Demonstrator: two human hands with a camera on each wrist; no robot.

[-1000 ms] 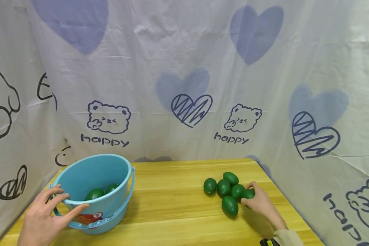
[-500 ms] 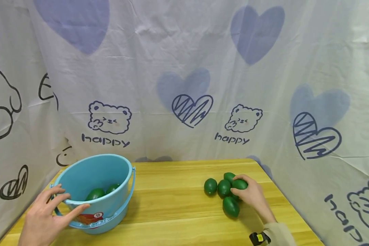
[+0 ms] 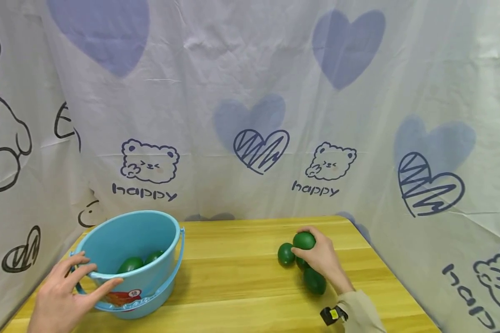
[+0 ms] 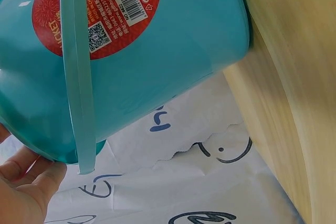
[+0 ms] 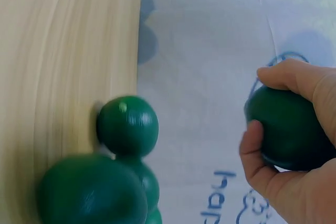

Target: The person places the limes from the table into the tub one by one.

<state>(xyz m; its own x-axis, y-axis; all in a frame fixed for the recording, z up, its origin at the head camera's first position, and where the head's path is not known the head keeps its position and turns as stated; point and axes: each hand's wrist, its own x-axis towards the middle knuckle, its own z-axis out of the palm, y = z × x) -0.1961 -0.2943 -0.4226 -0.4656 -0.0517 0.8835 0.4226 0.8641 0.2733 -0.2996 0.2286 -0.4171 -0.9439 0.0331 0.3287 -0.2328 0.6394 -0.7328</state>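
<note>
Currently pinching a green fruit (image 3: 303, 240) in curled right hand (image 3: 321, 256) | with the blue bucket (image 3: 129, 233) well to that hand's left | gripping its rim with left hand (image 3: 60, 293) (far nearer)

Blue bucket (image 3: 129, 236), 2 grn fruits (image 3: 131, 264) vis. inside; held fruit (image 3: 304, 240) nr cluster (image 3: 314, 281).

yellow wood tabletop (image 3: 225, 277) | creased pale cloth walls (image 3: 241, 55) | blue hearts (image 3: 349, 48), bears (image 3: 152, 162)

On the table (image 3: 229, 277), a bucket (image 3: 160, 273) holding fruits (image 3: 131, 264) stands left of loose fruits (image 3: 286, 254), before a curtain (image 3: 208, 185).
</note>
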